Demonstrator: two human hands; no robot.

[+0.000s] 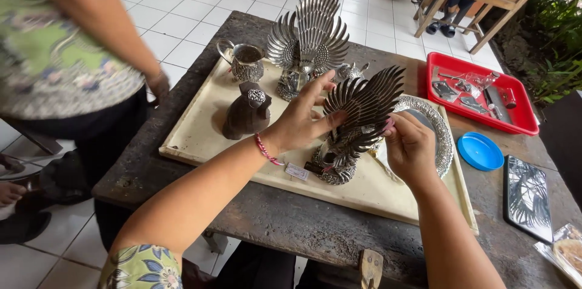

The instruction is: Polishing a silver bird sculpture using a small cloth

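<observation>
Both hands pinch the dark winged bird figure (354, 125) on the cream tray (200, 137) atop the counter (291, 228): left hand (300, 120) steadies its wing feathers, right hand (409, 146) grips the far edge to keep it upright.

The right hand (410, 148) covered part of the dark winged bird statue (354, 120), and that statue hid much of the embossed silver plate (438, 126) behind it. The small tools in the red tray (520, 120) right of the statue were too small to identify. Left of it, a bystander's torso (48, 46) was blurred and cut off by the frame.
</observation>
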